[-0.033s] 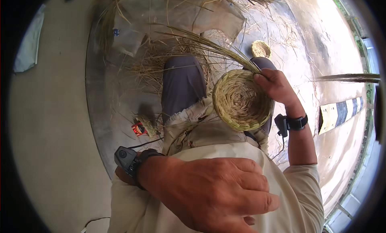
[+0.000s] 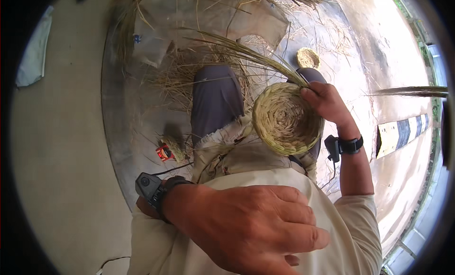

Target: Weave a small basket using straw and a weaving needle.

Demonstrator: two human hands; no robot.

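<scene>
A small round woven straw basket [image 2: 286, 116] is held over my lap, its hollow inside facing up toward me. My right hand [image 2: 327, 102] grips its far right rim between thumb and fingers. A bundle of long greenish straws [image 2: 265, 60] runs out from that grip toward the far left. Close in front of my chest is my left hand [image 2: 251, 227], back side up. Its fingers are curled and pressed together; the fingertips are mostly hidden, so I cannot see whether anything is in them. Each wrist wears a black strap with a small device.
Another small straw basket [image 2: 308, 58] sits on the ground beyond my right knee. Loose straw [image 2: 177, 78] litters the grey mat around my left knee [image 2: 217, 102]. A small red packet [image 2: 164, 152] lies left of my lap. Cloth sacking [image 2: 208, 19] is spread farther off.
The basket has shifted very slightly to the right in my right hand's grip. My left hand stays in nearly the same place.
</scene>
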